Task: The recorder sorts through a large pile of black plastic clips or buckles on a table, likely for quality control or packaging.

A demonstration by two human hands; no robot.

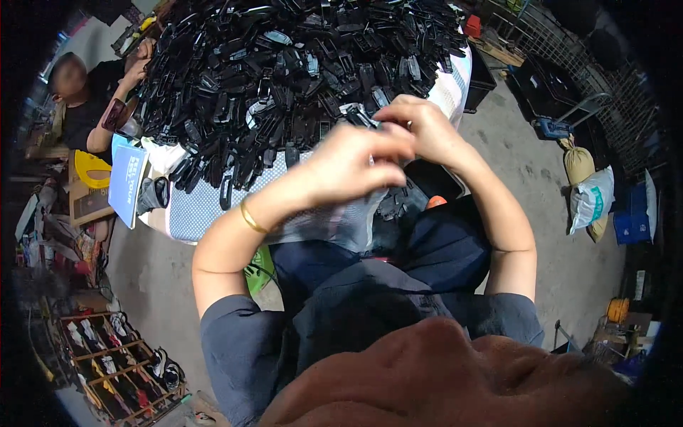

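Before me rises a large heap of black plastic pieces (284,78), long and narrow, several with slots or shiny faces. My right hand (430,132) is at the near right of the heap, its fingers bent and pinched at one black plastic piece (358,116) with a pale edge. Close beside it, my left hand (356,164) is smeared by motion, thumb and fingers curved toward the right hand. Whether the left fingers hold anything is hidden by the blur. A gold bangle (250,215) circles my left wrist.
A patterned cloth (203,213) lies under the heap. At the far left another person's hand (139,64) reaches to the heap's edge, near a blue booklet (128,181). A dark bin (427,181) stands by my lap. Sacks (592,199) stand on the floor at right.
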